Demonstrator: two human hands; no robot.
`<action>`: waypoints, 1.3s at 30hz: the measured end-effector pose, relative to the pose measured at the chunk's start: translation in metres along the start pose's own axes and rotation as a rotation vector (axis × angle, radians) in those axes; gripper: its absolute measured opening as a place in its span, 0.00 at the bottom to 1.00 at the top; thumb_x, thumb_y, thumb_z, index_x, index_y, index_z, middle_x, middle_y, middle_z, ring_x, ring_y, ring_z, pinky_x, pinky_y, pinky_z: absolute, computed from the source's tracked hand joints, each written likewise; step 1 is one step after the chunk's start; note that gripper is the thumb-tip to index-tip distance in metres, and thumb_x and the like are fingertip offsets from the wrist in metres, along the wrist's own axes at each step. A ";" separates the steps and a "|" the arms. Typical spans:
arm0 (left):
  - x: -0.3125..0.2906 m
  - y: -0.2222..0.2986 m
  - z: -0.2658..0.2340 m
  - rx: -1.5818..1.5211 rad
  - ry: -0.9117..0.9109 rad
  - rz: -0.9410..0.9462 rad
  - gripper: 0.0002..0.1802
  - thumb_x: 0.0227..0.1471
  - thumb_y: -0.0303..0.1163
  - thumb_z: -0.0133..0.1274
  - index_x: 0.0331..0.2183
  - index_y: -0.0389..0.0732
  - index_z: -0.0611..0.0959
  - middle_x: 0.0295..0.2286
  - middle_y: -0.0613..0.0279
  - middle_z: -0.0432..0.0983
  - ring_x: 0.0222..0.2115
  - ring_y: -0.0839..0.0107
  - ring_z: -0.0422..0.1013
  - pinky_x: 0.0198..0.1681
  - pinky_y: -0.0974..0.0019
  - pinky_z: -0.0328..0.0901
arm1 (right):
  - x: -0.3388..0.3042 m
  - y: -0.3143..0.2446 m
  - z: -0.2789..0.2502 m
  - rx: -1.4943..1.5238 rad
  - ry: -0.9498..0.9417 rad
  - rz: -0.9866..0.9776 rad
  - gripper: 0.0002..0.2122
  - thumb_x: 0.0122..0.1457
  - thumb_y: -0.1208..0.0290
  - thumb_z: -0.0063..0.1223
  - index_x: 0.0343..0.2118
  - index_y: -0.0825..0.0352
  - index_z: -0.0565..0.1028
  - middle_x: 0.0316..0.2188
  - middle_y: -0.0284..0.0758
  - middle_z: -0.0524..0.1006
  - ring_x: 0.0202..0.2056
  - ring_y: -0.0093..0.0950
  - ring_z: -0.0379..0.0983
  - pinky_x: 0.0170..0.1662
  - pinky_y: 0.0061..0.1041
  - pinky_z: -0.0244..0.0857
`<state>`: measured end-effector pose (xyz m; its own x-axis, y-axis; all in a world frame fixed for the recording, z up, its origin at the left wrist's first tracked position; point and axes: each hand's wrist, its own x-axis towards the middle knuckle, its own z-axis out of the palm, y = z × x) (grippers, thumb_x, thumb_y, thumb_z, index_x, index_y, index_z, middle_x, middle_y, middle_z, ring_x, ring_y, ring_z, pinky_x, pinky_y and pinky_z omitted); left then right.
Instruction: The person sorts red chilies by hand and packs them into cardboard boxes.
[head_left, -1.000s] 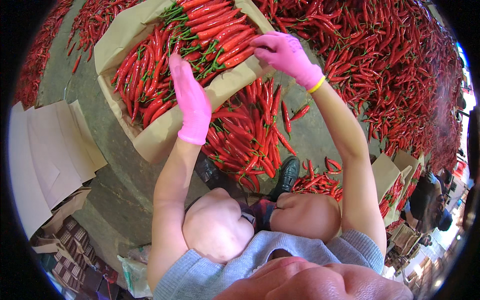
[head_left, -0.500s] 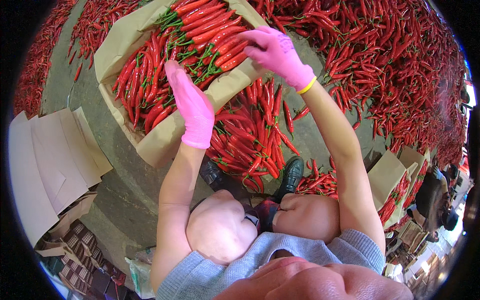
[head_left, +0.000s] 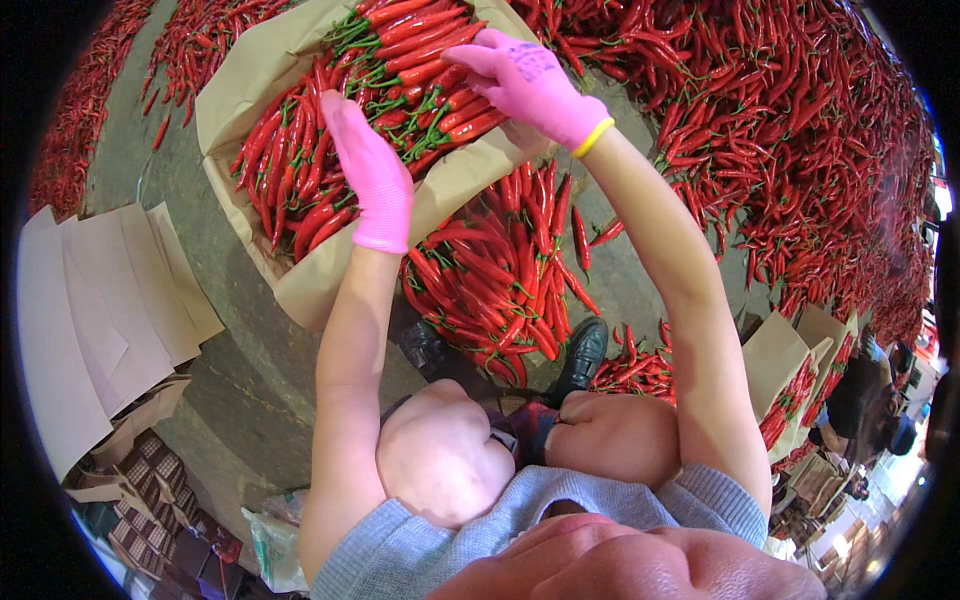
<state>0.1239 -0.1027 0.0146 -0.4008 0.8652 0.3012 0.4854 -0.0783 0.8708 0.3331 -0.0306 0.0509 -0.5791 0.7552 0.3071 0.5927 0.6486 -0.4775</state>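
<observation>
Grey knit top fills the lower edge, with bare knees and black shoes beyond it. A loose pile of red peppers lies on the floor by the feet. Just past it stands a paper-lined box holding more peppers, lined up on the right, with their green stems toward the left, and less evenly heaped on the left.

The pink-gloved left hand slants over the near side of the box, its fingers straight, close together and grasping nothing visible. A second ago the right hand was at the right rim; it has moved inward onto the lined-up peppers, its fingers bent over them. I cannot tell whether they grip one. That shift suggests attention on the layer inside rather than the wall. Farther off, a broad spread of peppers covers the floor.
</observation>
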 end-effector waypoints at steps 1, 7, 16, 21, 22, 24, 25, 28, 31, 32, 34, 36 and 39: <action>0.000 0.002 0.003 -0.125 -0.012 -0.084 0.30 0.69 0.40 0.31 0.62 0.27 0.59 0.62 0.44 0.56 0.65 0.57 0.53 0.68 0.60 0.48 | 0.006 0.003 0.001 -0.092 -0.021 -0.009 0.17 0.54 0.74 0.56 0.49 0.60 0.76 0.39 0.39 0.74 0.41 0.40 0.74 0.43 0.36 0.69; -0.004 0.005 0.013 -0.342 0.007 -0.193 0.24 0.69 0.31 0.32 0.59 0.25 0.64 0.59 0.43 0.63 0.63 0.57 0.57 0.66 0.58 0.53 | 0.017 0.011 0.005 -0.114 -0.051 -0.001 0.13 0.54 0.71 0.56 0.43 0.61 0.74 0.40 0.39 0.74 0.41 0.42 0.73 0.43 0.38 0.68; -0.007 0.027 0.016 -0.420 -0.097 -0.211 0.33 0.68 0.39 0.39 0.65 0.29 0.55 0.66 0.49 0.51 0.67 0.62 0.48 0.69 0.63 0.42 | 0.023 0.025 -0.008 0.253 -0.171 0.092 0.16 0.55 0.76 0.56 0.47 0.66 0.75 0.37 0.36 0.79 0.39 0.31 0.77 0.44 0.29 0.71; -0.007 0.038 0.009 -0.485 0.015 -0.238 0.33 0.68 0.38 0.40 0.65 0.30 0.53 0.67 0.51 0.48 0.67 0.64 0.47 0.69 0.64 0.41 | -0.012 0.017 -0.041 0.375 0.081 0.259 0.16 0.56 0.74 0.56 0.49 0.65 0.78 0.33 0.34 0.80 0.34 0.23 0.75 0.41 0.25 0.70; -0.006 0.035 0.006 -0.448 0.041 -0.189 0.33 0.68 0.37 0.40 0.65 0.29 0.53 0.67 0.50 0.48 0.67 0.63 0.46 0.69 0.64 0.41 | -0.024 0.014 -0.038 0.381 0.030 0.227 0.15 0.56 0.74 0.57 0.48 0.64 0.78 0.33 0.34 0.79 0.34 0.24 0.76 0.41 0.26 0.70; -0.004 0.036 0.006 -0.381 0.074 -0.130 0.33 0.68 0.38 0.38 0.65 0.28 0.54 0.67 0.48 0.48 0.67 0.61 0.46 0.69 0.63 0.40 | -0.043 -0.001 -0.024 0.276 -0.065 0.074 0.14 0.55 0.73 0.57 0.45 0.63 0.79 0.35 0.35 0.78 0.35 0.28 0.76 0.42 0.29 0.70; -0.003 0.037 0.007 -0.342 0.080 -0.120 0.32 0.67 0.38 0.36 0.64 0.27 0.56 0.66 0.46 0.49 0.67 0.60 0.47 0.69 0.62 0.41 | -0.047 -0.015 -0.008 0.173 -0.108 -0.046 0.13 0.54 0.73 0.58 0.44 0.62 0.79 0.36 0.35 0.76 0.37 0.32 0.76 0.42 0.31 0.70; -0.001 0.034 0.000 -0.228 0.032 -0.070 0.33 0.67 0.38 0.37 0.65 0.27 0.54 0.67 0.47 0.47 0.68 0.60 0.45 0.70 0.62 0.39 | -0.049 -0.033 0.008 0.178 -0.167 0.051 0.11 0.54 0.71 0.57 0.41 0.63 0.79 0.35 0.37 0.75 0.39 0.37 0.75 0.42 0.33 0.69; -0.002 0.038 -0.021 -0.138 0.064 -0.065 0.32 0.67 0.37 0.37 0.64 0.27 0.55 0.67 0.46 0.47 0.68 0.60 0.45 0.70 0.63 0.39 | -0.050 -0.021 0.001 0.308 -0.114 0.088 0.11 0.55 0.70 0.56 0.41 0.63 0.79 0.32 0.37 0.76 0.38 0.38 0.75 0.42 0.33 0.69; 0.000 0.025 -0.036 -0.024 0.064 0.004 0.32 0.67 0.37 0.37 0.64 0.26 0.56 0.66 0.46 0.48 0.68 0.60 0.46 0.69 0.63 0.39 | -0.048 -0.014 -0.001 0.350 -0.101 0.094 0.11 0.55 0.70 0.56 0.41 0.64 0.79 0.31 0.38 0.76 0.38 0.38 0.75 0.42 0.33 0.69; 0.008 0.015 -0.049 -0.022 0.103 0.054 0.29 0.66 0.33 0.40 0.62 0.26 0.61 0.65 0.46 0.53 0.66 0.59 0.50 0.68 0.61 0.44 | -0.032 0.002 -0.005 0.215 0.081 0.109 0.11 0.54 0.70 0.57 0.41 0.62 0.80 0.31 0.39 0.77 0.39 0.40 0.75 0.43 0.35 0.69; 0.015 0.026 -0.039 -0.142 0.018 0.106 0.27 0.64 0.30 0.42 0.60 0.28 0.64 0.63 0.46 0.56 0.65 0.59 0.52 0.68 0.60 0.46 | -0.013 0.025 -0.009 -0.033 0.171 0.160 0.12 0.54 0.70 0.58 0.42 0.61 0.80 0.34 0.38 0.77 0.40 0.40 0.75 0.43 0.35 0.69; 0.030 0.018 -0.020 0.041 -0.082 0.489 0.23 0.60 0.29 0.50 0.55 0.33 0.73 0.56 0.44 0.66 0.59 0.50 0.61 0.63 0.54 0.55 | 0.016 0.055 -0.003 -0.149 0.056 0.193 0.16 0.53 0.72 0.56 0.46 0.53 0.78 0.46 0.37 0.73 0.48 0.40 0.73 0.49 0.39 0.69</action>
<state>0.1045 -0.0879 0.0471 -0.0566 0.7682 0.6376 0.6322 -0.4667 0.6184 0.3582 0.0178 0.0318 -0.4172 0.8681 0.2691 0.7678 0.4951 -0.4067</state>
